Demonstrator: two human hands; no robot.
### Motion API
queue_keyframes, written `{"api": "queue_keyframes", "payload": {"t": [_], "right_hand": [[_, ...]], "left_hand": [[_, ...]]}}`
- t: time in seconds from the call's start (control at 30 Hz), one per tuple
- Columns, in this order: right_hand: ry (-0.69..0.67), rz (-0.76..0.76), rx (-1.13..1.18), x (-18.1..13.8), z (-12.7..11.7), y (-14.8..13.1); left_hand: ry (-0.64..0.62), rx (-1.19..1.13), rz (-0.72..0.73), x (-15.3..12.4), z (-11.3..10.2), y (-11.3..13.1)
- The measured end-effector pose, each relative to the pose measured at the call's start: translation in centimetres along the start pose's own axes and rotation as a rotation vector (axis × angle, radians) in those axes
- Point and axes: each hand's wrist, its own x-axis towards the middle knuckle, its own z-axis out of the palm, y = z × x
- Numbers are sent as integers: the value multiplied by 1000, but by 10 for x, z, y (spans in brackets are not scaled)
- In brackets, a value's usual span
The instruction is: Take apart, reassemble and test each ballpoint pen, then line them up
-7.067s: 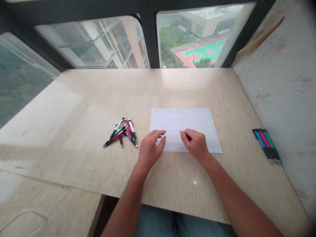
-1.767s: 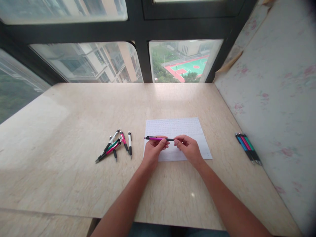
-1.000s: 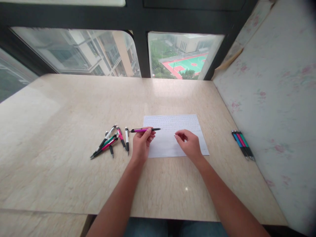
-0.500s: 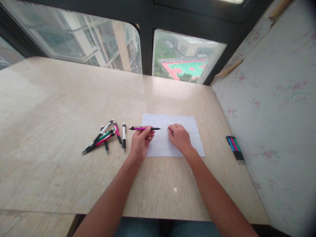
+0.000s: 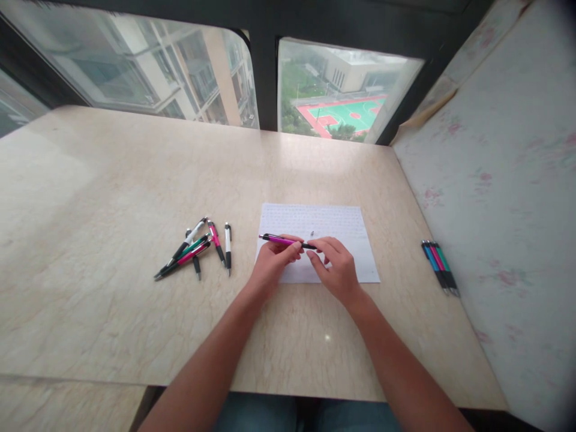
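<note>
My left hand [image 5: 275, 259] pinches a magenta click pen [image 5: 281, 240] with a black front grip, held nearly level above a white sheet of paper [image 5: 324, 273]. The pen's front end points right. There my right hand [image 5: 336, 264] has its thumb and forefinger closed around the end, and the fingers hide the very tip. On the paper just beyond the pen lies a small silvery piece [image 5: 312, 233], probably the pen's metal tip cone. Handwritten-looking lines cover the upper part of the sheet.
Left of the paper lies a loose heap of click pens, among them a red one [image 5: 193, 253] and a green one [image 5: 194, 244]. A white pen [image 5: 228, 249] lies apart beside it. Several pens [image 5: 440, 267] line up along the right wall [image 5: 504, 228]. Windows stand behind the marble-patterned tabletop [image 5: 135, 324].
My right hand has put the small silvery piece on the paper and moved to the pen's front end. My left hand has brought the pen right and slightly nearer me.
</note>
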Motion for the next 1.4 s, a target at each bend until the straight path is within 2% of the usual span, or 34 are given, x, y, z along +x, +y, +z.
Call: {"api": "queue_keyframes", "payload": {"t": [0.1,0.2,0.53,0.73,0.93,1.27,1.4], "right_hand": [[27,-35,-32,-2,3,5],[33,-15,-17,-1,3,9],[9,-8,6,2,-2,12],[42,30,19,4,-7,20],[72,159,-135,2,-3,27],[16,192,-428,10,8,29],[-21,191,-478,14,12,27]], "left_hand": [[-27,87,1,1,-1,-1],[-11,62,-9,2,-2,0],[76,48,29,3,-5,0],[174,-67,74,6,-8,5],[213,-209,9,6,-10,11],[186,-213,-24,4,-6,10],[173,-198,-35,3,-4,9]]}}
